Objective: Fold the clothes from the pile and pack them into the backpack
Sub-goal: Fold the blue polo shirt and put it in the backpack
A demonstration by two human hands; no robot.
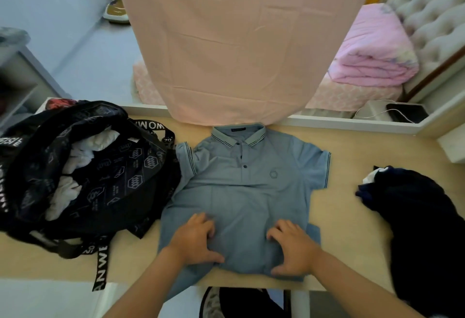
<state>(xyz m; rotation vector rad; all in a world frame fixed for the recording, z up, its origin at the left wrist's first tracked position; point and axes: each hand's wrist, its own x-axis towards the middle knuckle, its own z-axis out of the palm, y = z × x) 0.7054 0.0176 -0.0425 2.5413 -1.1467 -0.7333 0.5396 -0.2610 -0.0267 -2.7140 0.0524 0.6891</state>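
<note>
— How is the polo shirt (246,192) laid?
— It is spread front up on the pale wooden surface (352,217), collar far, between the backpack (120,174) at left and a dark crumpled pile (422,229) at right. A fine blue knit, striped collar and cuffs and dark buttons are seen.
— And the fingers?
— The left hand (195,238) and right hand (293,249) are set on its near part, fingers bent, thumbs spread. Whether cloth is pinched cannot be told.
— The backpack?
— It is black, printed and slumped open, with white cloth (75,159) seen inside.

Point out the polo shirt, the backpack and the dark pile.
polo shirt (246,192), head view, on its chest below the buttons.
backpack (120,174), head view, on its patterned flap.
dark pile (422,217), head view, on its middle.
</note>
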